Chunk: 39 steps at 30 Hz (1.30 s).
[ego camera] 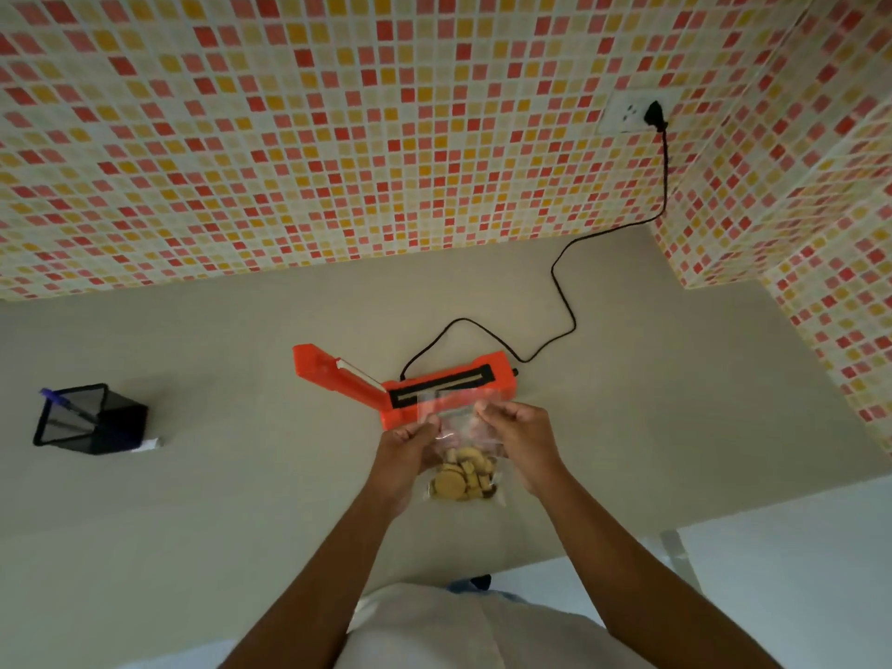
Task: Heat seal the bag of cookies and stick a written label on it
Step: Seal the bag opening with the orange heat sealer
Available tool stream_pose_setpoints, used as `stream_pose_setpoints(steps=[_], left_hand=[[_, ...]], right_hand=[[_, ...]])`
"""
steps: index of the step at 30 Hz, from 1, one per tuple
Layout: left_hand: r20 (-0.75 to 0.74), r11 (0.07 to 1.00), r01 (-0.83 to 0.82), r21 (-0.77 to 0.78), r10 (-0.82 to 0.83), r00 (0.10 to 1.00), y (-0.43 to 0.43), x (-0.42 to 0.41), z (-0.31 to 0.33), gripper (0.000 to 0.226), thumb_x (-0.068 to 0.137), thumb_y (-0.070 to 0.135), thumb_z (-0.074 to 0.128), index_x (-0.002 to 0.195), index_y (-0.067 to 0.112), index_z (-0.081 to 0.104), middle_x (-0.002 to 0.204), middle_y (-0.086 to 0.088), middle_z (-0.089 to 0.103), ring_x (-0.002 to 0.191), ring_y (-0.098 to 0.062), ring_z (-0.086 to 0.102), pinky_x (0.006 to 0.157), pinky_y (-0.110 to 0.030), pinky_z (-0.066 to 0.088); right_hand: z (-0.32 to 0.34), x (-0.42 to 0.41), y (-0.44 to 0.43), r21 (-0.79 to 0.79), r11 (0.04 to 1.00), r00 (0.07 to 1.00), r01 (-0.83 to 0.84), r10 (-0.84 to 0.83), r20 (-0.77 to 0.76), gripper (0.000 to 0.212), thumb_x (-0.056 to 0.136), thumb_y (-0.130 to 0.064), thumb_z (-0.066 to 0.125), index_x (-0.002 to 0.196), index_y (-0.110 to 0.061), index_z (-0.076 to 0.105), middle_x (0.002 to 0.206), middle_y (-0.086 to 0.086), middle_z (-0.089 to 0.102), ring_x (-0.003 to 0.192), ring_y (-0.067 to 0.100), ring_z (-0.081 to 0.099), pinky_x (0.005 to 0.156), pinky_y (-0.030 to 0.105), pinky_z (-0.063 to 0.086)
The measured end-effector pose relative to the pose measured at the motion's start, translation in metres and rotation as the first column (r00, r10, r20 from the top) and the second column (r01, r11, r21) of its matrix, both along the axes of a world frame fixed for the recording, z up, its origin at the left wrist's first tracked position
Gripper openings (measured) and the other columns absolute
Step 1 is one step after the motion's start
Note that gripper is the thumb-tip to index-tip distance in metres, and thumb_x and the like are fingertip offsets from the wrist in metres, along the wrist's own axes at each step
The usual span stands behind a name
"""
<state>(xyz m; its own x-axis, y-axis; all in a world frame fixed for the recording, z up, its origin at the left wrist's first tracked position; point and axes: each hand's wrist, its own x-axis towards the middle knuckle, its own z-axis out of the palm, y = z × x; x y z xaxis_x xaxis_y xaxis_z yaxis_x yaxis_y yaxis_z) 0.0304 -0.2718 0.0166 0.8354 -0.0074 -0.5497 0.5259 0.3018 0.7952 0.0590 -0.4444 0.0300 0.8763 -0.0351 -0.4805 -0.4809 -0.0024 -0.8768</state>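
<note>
A clear plastic bag of cookies (464, 477) lies on the counter, its round yellow cookies bunched at the near end. My left hand (404, 453) pinches the bag's left upper edge and my right hand (517, 434) pinches its right upper edge. The bag's open top is stretched between them, over the front of the orange heat sealer (449, 386). The sealer's lid (333, 369) is raised to the left, and the black sealing strip shows.
A black power cord (562, 277) runs from the sealer to a wall socket (637, 111) at the upper right. A black mesh pen holder (89, 420) with a blue pen stands at the left, a small white label (147, 445) beside it. The counter's front edge (555, 560) is near my body.
</note>
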Motion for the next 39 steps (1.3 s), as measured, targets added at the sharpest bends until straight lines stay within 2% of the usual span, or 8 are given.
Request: stream_pose_setpoints(steps=[5, 9, 15, 18, 23, 30, 35, 39], left_hand=[[-0.064, 0.979, -0.205, 0.021, 0.205, 0.977, -0.005, 0.003, -0.010, 0.021, 0.095, 0.018, 0.060, 0.091, 0.002, 0.073, 0.087, -0.022, 0.073, 0.080, -0.029, 0.070, 0.060, -0.028, 0.055], [-0.076, 0.974, -0.228, 0.015, 0.228, 0.971, -0.007, 0.006, -0.009, 0.020, 0.095, 0.019, 0.060, 0.091, 0.004, 0.073, 0.081, -0.014, 0.074, 0.070, -0.023, 0.069, 0.062, -0.029, 0.055], [-0.150, 0.974, -0.218, 0.059, 0.225, 0.963, -0.011, 0.009, -0.023, 0.036, 0.093, 0.035, 0.061, 0.102, 0.002, 0.070, 0.098, -0.018, 0.075, 0.080, -0.028, 0.067, 0.078, -0.041, 0.056], [-0.184, 0.970, -0.238, 0.046, 0.243, 0.952, -0.014, 0.011, -0.026, 0.033, 0.096, 0.032, 0.057, 0.103, 0.002, 0.069, 0.100, -0.015, 0.075, 0.072, -0.022, 0.067, 0.073, -0.036, 0.055], [-0.210, 0.958, -0.288, 0.016, 0.285, 0.935, -0.018, 0.009, -0.028, 0.033, 0.097, 0.031, 0.054, 0.108, 0.003, 0.067, 0.101, -0.015, 0.075, 0.096, -0.036, 0.070, 0.089, -0.047, 0.056], [-0.195, 0.941, -0.339, 0.019, 0.336, 0.921, -0.024, 0.012, -0.027, 0.030, 0.096, 0.024, 0.056, 0.107, -0.002, 0.067, 0.100, -0.024, 0.072, 0.093, -0.042, 0.070, 0.081, -0.047, 0.058], [-0.172, 0.938, -0.345, 0.019, 0.343, 0.923, -0.021, 0.018, -0.029, 0.027, 0.096, 0.022, 0.055, 0.109, 0.001, 0.067, 0.102, -0.024, 0.072, 0.093, -0.041, 0.070, 0.087, -0.056, 0.055], [-0.209, 0.927, -0.370, 0.067, 0.376, 0.903, -0.019, 0.021, -0.029, 0.022, 0.095, 0.018, 0.057, 0.101, 0.000, 0.069, 0.098, -0.023, 0.073, 0.090, -0.039, 0.071, 0.081, -0.046, 0.059]], right_hand=[[-0.014, 0.014, -0.013, -0.015, 0.986, 0.985, -0.164, 0.163, -0.050, 0.019, 0.088, -0.022, 0.074, 0.088, -0.004, 0.077, 0.076, 0.011, 0.074, 0.068, 0.022, 0.069, 0.064, 0.035, 0.059], [-0.027, 0.021, -0.017, -0.058, 0.980, 0.982, -0.188, 0.185, -0.047, 0.013, 0.087, -0.019, 0.075, 0.089, -0.007, 0.078, 0.082, 0.016, 0.076, 0.072, 0.025, 0.070, 0.074, 0.044, 0.060], [-0.032, 0.030, -0.014, -0.076, 0.975, 0.976, -0.208, 0.203, -0.073, 0.015, 0.089, -0.017, 0.073, 0.090, -0.003, 0.077, 0.073, 0.004, 0.075, 0.063, 0.017, 0.071, 0.057, 0.029, 0.057], [-0.034, 0.035, -0.016, -0.086, 0.971, 0.972, -0.223, 0.214, -0.100, 0.015, 0.089, -0.020, 0.073, 0.089, -0.005, 0.077, 0.075, 0.007, 0.075, 0.063, 0.019, 0.071, 0.055, 0.032, 0.058], [-0.039, 0.041, -0.013, -0.127, 0.958, 0.960, -0.258, 0.240, -0.142, 0.017, 0.088, -0.022, 0.073, 0.083, -0.006, 0.076, 0.081, 0.015, 0.076, 0.067, 0.026, 0.072, 0.058, 0.037, 0.060], [-0.024, 0.052, -0.001, -0.485, 0.844, 0.951, -0.228, 0.300, 0.075, 0.020, 0.085, -0.030, 0.073, 0.072, -0.016, 0.071, 0.067, -0.003, 0.070, 0.059, 0.009, 0.065, 0.057, 0.021, 0.048], [0.004, 0.079, 0.008, -0.548, 0.820, 0.911, -0.164, 0.339, 0.236, 0.017, 0.086, -0.029, 0.071, 0.080, -0.013, 0.070, 0.075, -0.004, 0.069, 0.070, 0.009, 0.066, 0.066, 0.024, 0.051], [0.042, 0.094, 0.022, -0.513, 0.819, 0.798, -0.256, 0.478, 0.366, 0.008, 0.092, -0.022, 0.067, 0.088, -0.017, 0.071, 0.078, -0.012, 0.067, 0.070, -0.003, 0.060, 0.065, 0.011, 0.044]])
